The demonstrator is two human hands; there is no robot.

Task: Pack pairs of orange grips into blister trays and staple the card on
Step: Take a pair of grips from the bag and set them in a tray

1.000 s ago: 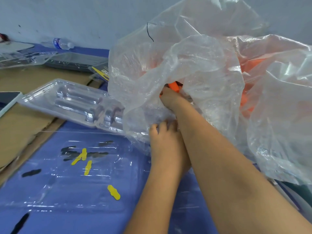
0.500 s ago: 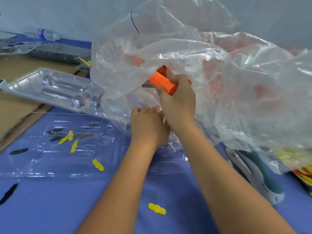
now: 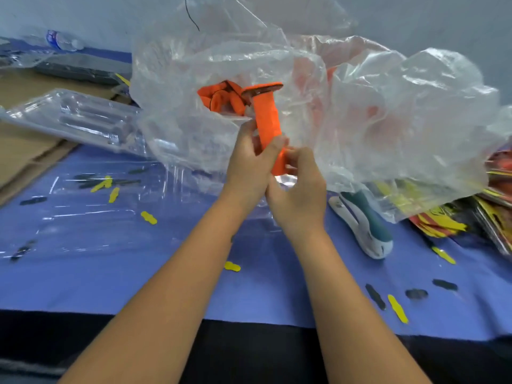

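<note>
Holding one orange grip (image 3: 268,126) upright before the plastic bag (image 3: 360,106), the left hand (image 3: 250,164) and right hand (image 3: 300,189) both curl fingers round its lower end; a second should be drawn before seating both in the blister tray (image 3: 80,117).

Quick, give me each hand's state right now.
Left hand: holding the orange grip, fingers curled round its shaft.
Right hand: holding the same grip's lower end.
</note>
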